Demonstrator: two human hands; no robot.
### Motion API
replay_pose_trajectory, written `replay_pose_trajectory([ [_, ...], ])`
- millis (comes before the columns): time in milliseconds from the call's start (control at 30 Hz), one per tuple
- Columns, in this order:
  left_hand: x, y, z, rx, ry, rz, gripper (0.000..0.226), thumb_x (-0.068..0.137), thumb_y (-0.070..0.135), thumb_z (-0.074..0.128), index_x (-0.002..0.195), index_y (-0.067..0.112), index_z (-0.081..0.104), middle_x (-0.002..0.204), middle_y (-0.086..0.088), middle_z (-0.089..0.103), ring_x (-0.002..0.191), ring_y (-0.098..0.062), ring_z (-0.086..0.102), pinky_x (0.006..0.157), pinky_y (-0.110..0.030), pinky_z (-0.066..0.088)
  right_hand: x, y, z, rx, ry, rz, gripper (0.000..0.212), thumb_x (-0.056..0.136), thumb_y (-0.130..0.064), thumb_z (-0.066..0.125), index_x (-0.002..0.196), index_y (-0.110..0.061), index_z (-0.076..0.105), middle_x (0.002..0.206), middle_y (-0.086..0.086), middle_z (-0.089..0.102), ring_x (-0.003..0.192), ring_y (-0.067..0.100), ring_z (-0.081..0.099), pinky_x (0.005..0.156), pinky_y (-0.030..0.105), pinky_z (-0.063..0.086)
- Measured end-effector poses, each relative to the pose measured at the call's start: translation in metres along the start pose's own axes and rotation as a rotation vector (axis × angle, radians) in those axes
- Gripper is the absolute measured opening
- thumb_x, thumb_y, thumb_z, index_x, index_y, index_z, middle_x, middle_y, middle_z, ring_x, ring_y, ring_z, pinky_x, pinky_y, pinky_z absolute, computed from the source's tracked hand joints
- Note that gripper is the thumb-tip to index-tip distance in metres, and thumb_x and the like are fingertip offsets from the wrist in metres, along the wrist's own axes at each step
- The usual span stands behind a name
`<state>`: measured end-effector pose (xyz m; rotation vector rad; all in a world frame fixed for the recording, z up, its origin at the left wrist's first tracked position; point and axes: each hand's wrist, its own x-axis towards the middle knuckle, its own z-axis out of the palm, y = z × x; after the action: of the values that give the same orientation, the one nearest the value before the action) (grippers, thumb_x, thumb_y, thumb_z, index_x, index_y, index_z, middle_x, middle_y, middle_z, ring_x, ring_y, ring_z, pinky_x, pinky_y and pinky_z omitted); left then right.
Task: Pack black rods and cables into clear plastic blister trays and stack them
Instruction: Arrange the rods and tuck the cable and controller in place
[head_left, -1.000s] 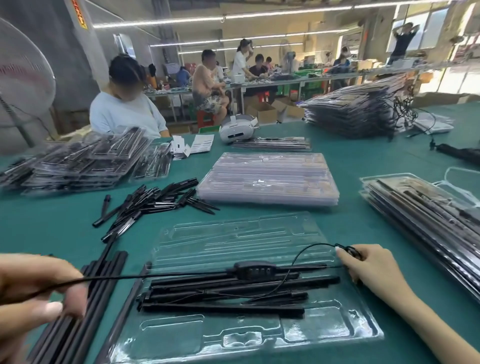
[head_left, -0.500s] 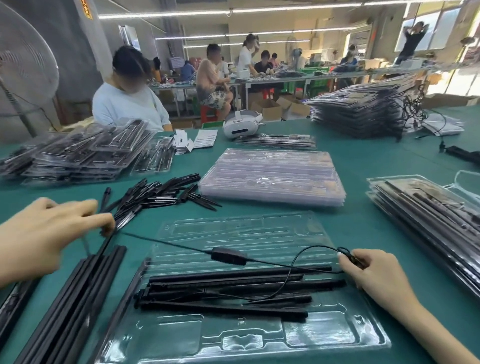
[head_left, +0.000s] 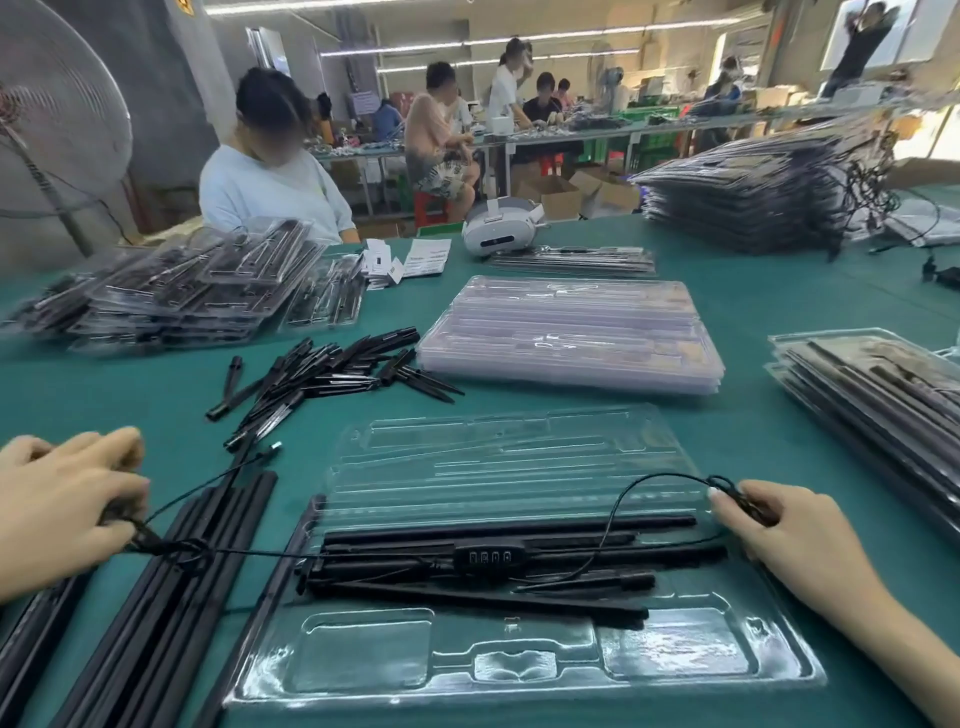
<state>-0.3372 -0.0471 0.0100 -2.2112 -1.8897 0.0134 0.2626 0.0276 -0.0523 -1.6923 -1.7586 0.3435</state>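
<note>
While the cable (head_left: 613, 525) runs taut between both hands across the open tray (head_left: 524, 670), the main risk is that it drags the rods (head_left: 498, 566) out of their grooves. The left hand (head_left: 62, 509), at nine o'clock from the tray, has its fingers curled round one end of the cable, just above a row of loose rods (head_left: 171, 587) lying on the desk (head_left: 727, 426). The right hand (head_left: 789, 540), at three o'clock, pinches the other end between fingertips and thumb, with a slack loop rising beside it. The cable's small control box (head_left: 488, 557) sits on top of the packed rods near the tray's middle.

Several things could go wrong from here. A pull from either hand would likely slide the control box sideways and knock a rod askew, since the rods look only loosely seated. Near the left hand the cable appears knotted or looped over the loose rods, so lifting it could snag one and sweep it along. The thin wire may also spring back when released, leaving a loop standing proud so that the tray's clear lid half (head_left: 498, 457), lying flat at twelve o'clock, will not fold shut cleanly. A poorly closed tray would then sit crooked on the packed stack (head_left: 872, 395) at two o'clock.
</note>
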Motion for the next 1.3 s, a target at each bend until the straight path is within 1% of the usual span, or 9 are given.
replay_pose_trajectory([
  [133, 0.012, 0.101, -0.044, -0.188, 0.145, -0.018, 0.069, 0.052, 0.029, 0.048, 0.119, 0.047, 0.042, 0.116, 0.025, 0.033, 0.069, -0.019, 0.060, 0.057, -0.036, 0.050, 0.001, -0.003, 0.000, -0.003, -0.006, 0.005, 0.049, 0.089, -0.031, 0.064, 0.059, 0.002, 0.043, 0.053, 0.019, 0.051, 0.051, 0.021, 0.039, 0.055, 0.038, 0.036],
  [200, 0.016, 0.164, -0.056, -0.260, 0.200, 0.103, 0.063, 0.065, 0.032, 0.046, 0.126, 0.043, 0.042, 0.120, 0.029, 0.037, 0.082, -0.005, 0.053, 0.070, -0.022, 0.042, 0.001, -0.004, -0.001, -0.034, -0.005, 0.013, 0.050, 0.089, -0.033, 0.063, 0.059, 0.002, 0.043, 0.054, 0.019, 0.052, 0.054, 0.026, 0.044, 0.059, 0.041, 0.042],
  [333, 0.038, 0.261, -0.044, -0.374, 0.215, 0.391, 0.034, 0.090, 0.039, 0.048, 0.125, 0.039, 0.051, 0.111, 0.022, 0.052, 0.103, -0.001, 0.047, 0.086, -0.019, 0.035, -0.001, -0.008, -0.004, -0.042, -0.006, 0.017, 0.049, 0.090, -0.035, 0.061, 0.063, 0.003, 0.047, 0.057, 0.020, 0.053, 0.061, 0.032, 0.052, 0.065, 0.043, 0.045],
  [467, 0.068, 0.279, -0.016, -0.481, 0.099, 0.321, 0.032, 0.093, 0.046, 0.052, 0.124, 0.039, 0.051, 0.114, 0.020, 0.051, 0.110, 0.000, 0.040, 0.094, -0.019, 0.031, -0.003, -0.007, -0.005, -0.006, -0.007, -0.004, 0.049, 0.090, -0.032, 0.063, 0.061, 0.003, 0.043, 0.056, 0.021, 0.050, 0.054, 0.027, 0.041, 0.061, 0.041, 0.041],
  [667, 0.066, 0.271, -0.018, -0.821, 0.062, 0.275, 0.019, 0.088, 0.036, 0.065, 0.106, 0.036, 0.060, 0.095, 0.021, 0.060, 0.098, 0.003, 0.051, 0.086, -0.015, 0.040, 0.000, 0.000, -0.003, 0.012, -0.034, -0.015, 0.049, 0.088, -0.039, 0.061, 0.062, 0.000, 0.048, 0.054, 0.015, 0.053, 0.057, 0.031, 0.052, 0.059, 0.036, 0.042],
  [800, 0.052, 0.281, -0.031, -0.919, -0.196, 0.339, 0.018, 0.085, 0.040, 0.068, 0.102, 0.034, 0.062, 0.092, 0.017, 0.062, 0.092, 0.000, 0.056, 0.078, -0.016, 0.043, 0.000, 0.002, -0.013, -0.005, -0.108, -0.055, 0.052, 0.087, -0.043, 0.059, 0.062, 0.000, 0.046, 0.054, 0.016, 0.053, 0.055, 0.031, 0.051, 0.062, 0.040, 0.047],
  [967, 0.038, 0.294, -0.027, -0.571, -0.133, 0.428, 0.031, 0.091, 0.053, 0.047, 0.107, 0.031, 0.060, 0.103, 0.025, 0.034, 0.085, -0.007, 0.050, 0.075, -0.021, 0.040, -0.001, 0.008, -0.018, -0.069, -0.169, -0.087, 0.050, 0.087, -0.042, 0.059, 0.061, -0.003, 0.042, 0.053, 0.015, 0.052, 0.052, 0.030, 0.048, 0.060, 0.039, 0.048],
  [1100, 0.029, 0.300, -0.023, -0.290, 0.158, 0.510, 0.035, 0.083, 0.043, 0.042, 0.071, 0.029, 0.071, 0.071, 0.012, 0.056, 0.065, -0.008, 0.057, 0.060, -0.017, 0.045, -0.001, 0.008, -0.018, -0.098, -0.179, -0.113, 0.048, 0.088, -0.041, 0.058, 0.059, -0.007, 0.041, 0.052, 0.012, 0.051, 0.048, 0.023, 0.042, 0.055, 0.035, 0.044],
  [1300, 0.022, 0.305, -0.008, -0.269, 0.320, 0.533, 0.031, 0.083, 0.025, 0.047, 0.094, 0.033, 0.075, 0.058, 0.009, 0.046, 0.054, -0.010, 0.049, 0.053, -0.015, 0.045, -0.002, 0.007, -0.020, -0.137, -0.185, -0.151, 0.046, 0.087, -0.042, 0.057, 0.057, -0.013, 0.038, 0.049, 0.003, 0.040, 0.047, 0.011, 0.031, 0.049, 0.025, 0.031],
])
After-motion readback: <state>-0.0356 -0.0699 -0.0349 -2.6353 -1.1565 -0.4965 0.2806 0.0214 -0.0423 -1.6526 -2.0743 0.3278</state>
